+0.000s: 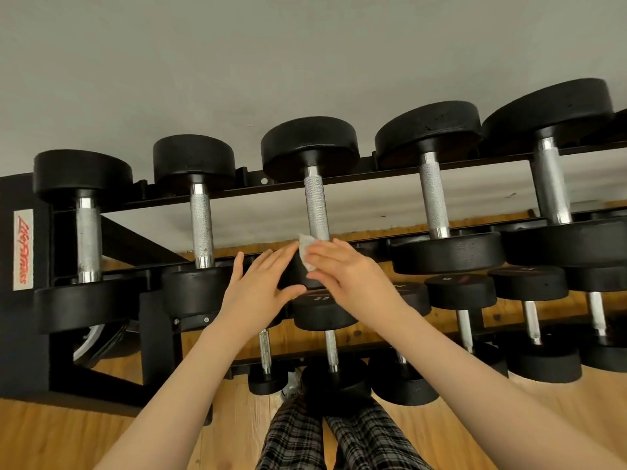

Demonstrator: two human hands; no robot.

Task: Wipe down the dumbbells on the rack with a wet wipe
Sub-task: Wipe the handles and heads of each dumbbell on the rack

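Here's the wet wipe [305,252], a small crumpled white scrap sitting right at the near head of the middle dumbbell [314,205] on the top tier, just below where the knurled chrome handle meets the black weight. The right hand [342,273] has it, fingers lying over the wipe and pressing it against that rubbery black head, though exactly how the thumb pinches it I can't tell from this angle. The left hand [261,283] comes in beside it, fingers straight and spread, flat against the same head and gripping nothing; the two hands sit close together, fingertips almost meeting at the wipe. That wipe looks limp and thin, so it should bunch and slide under the fingers; better kept folded under flat fingertips than pinched at a corner. The dumbbell looks heavy and stiff, cradled on the rack [23,300] rails, so I'd judge it stays put under wiping pressure, and the knurled handle may snag the wipe. Outward now: four more dumbbells share the top row, smaller ones hang on the tier below, with wooden floor and plaid trousers [339,442] beneath.
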